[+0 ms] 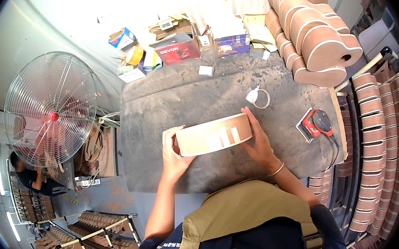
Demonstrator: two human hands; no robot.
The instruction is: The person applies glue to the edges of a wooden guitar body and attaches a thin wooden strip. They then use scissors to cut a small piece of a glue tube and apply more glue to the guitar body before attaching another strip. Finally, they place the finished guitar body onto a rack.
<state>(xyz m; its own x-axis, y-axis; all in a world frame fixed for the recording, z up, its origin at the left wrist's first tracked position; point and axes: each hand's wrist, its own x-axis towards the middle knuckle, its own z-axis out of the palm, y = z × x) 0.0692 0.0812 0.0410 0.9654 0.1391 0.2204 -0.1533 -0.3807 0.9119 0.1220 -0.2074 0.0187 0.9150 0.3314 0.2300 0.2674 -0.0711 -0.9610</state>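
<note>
Between my two hands I hold a small guitar body [197, 137] above the dark workbench [158, 101], turned so its side faces up. It is light brown wood with white edging and several paler rectangular patches on the side. My left hand [175, 160] grips its left end, the thumb curled near the corner. Around the right end is my right hand [260, 145], fingers along the far edge. Some fingertips are hidden behind the wood. To the right on the bench lies a red and black electric sander [319, 121] with its cord, apart from my hands.
Guitar bodies [325, 45] are stacked at the back right. Racks of more bodies [369, 150] stand to the right. A white ring-shaped item [261, 99], a red box [180, 51] and a purple box [232, 45] sit farther back. Left are a large fan [54, 116] and another person [35, 179].
</note>
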